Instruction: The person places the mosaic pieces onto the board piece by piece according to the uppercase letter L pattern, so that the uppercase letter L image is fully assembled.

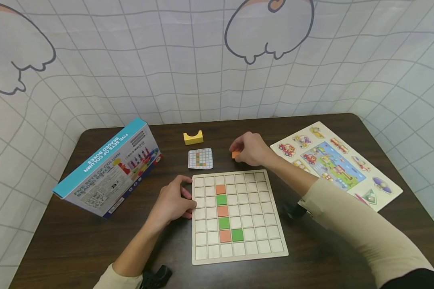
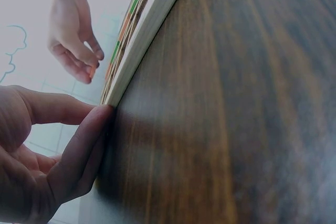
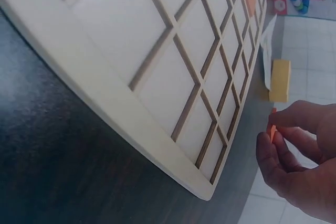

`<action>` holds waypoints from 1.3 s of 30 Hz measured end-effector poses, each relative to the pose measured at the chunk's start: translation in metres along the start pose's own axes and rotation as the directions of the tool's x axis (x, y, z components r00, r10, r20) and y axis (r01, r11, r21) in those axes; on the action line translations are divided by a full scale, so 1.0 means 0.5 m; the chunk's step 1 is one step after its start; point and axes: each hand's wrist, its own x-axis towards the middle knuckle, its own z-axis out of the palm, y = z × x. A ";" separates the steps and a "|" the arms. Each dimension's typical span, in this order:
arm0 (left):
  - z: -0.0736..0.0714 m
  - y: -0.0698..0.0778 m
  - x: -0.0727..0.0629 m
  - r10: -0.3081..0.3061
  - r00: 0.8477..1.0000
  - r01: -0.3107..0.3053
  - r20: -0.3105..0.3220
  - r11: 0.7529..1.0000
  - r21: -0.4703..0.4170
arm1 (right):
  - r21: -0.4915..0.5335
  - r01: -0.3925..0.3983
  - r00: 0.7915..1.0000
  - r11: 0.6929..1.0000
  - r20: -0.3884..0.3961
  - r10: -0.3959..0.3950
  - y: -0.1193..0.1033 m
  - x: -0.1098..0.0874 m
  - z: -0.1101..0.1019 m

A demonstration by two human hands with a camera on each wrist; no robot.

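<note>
A wooden grid board (image 1: 251, 208) lies in front of me, with orange tiles (image 1: 222, 210) and green tiles (image 1: 237, 235) set in some of its squares. My left hand (image 1: 173, 200) holds the board by its left edge, thumb and fingertips at the rim in the left wrist view. Beyond the board's far edge, my right hand (image 1: 251, 150) pinches a small orange tile (image 3: 272, 124) between thumb and fingers. A small card (image 1: 200, 159) printed with a coloured grid pattern lies just behind the board, left of the right hand.
A yellow arched block (image 1: 193, 138) stands behind the card. On the left is a blue-topped toy box (image 1: 112, 172). A picture puzzle board (image 1: 336, 164) lies at the right, partly behind my right forearm. Dark wooden table (image 1: 311, 257) underneath; a white grid-patterned curtain hangs behind.
</note>
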 end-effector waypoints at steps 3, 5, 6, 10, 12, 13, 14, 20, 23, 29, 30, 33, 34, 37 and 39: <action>-0.001 0.000 0.000 0.004 1.000 -0.004 0.004 1.000 0.003 | -0.009 0.016 1.000 1.000 0.002 -0.016 -0.002 -0.009 0.000; -0.001 0.000 0.000 0.005 1.000 -0.005 0.006 1.000 0.003 | -0.010 0.027 1.000 1.000 0.003 -0.027 -0.004 -0.014 -0.001; -0.001 0.000 0.000 0.005 1.000 -0.005 0.006 1.000 0.003 | -0.007 0.029 1.000 1.000 0.005 -0.029 -0.005 -0.018 -0.002; -0.001 0.000 0.002 0.003 1.000 -0.003 0.008 1.000 0.002 | 0.001 0.029 1.000 1.000 0.008 -0.029 -0.007 -0.030 -0.004; 0.000 0.000 0.003 0.003 1.000 -0.003 0.008 1.000 0.002 | 0.003 0.028 1.000 1.000 0.007 -0.028 -0.007 -0.036 -0.004; 0.000 0.001 0.003 0.002 1.000 -0.002 0.009 1.000 0.002 | 0.003 0.028 1.000 1.000 0.008 -0.028 -0.007 -0.039 -0.005; 0.000 0.001 0.003 0.000 1.000 0.000 0.010 1.000 0.001 | 0.005 0.027 1.000 1.000 0.009 -0.027 -0.008 -0.041 -0.005; -0.001 0.001 0.002 -0.010 1.000 0.010 0.007 1.000 0.007 | -0.004 0.040 0.999 0.999 0.012 -0.040 -0.010 -0.054 -0.004; -0.001 0.001 0.001 -0.010 1.000 0.010 0.006 1.000 0.014 | -0.009 0.048 0.999 0.999 0.014 -0.048 -0.012 -0.062 -0.002; -0.002 0.002 0.000 -0.003 1.000 0.003 0.013 1.000 0.013 | 0.004 0.037 0.999 0.999 0.023 -0.037 -0.016 -0.076 0.003; -0.002 0.002 0.000 -0.003 1.000 0.003 0.013 1.000 0.012 | 0.005 0.037 0.999 0.999 0.024 -0.037 -0.016 -0.079 0.004; -0.002 0.002 0.000 -0.002 1.000 0.002 0.014 1.000 0.009 | 0.002 0.041 0.999 0.999 0.024 -0.042 -0.018 -0.085 0.006; -0.002 0.002 0.000 -0.002 1.000 0.002 0.014 1.000 0.008 | 0.001 0.046 0.999 0.999 0.024 -0.046 -0.019 -0.088 0.007; -0.002 0.003 0.000 -0.003 1.000 0.003 0.012 1.000 0.008 | 0.002 0.058 0.998 0.998 0.028 -0.058 -0.022 -0.097 0.007; -0.002 0.002 0.000 -0.003 1.000 0.003 0.011 1.000 0.010 | 0.004 0.062 0.998 0.998 0.033 -0.062 -0.026 -0.103 0.007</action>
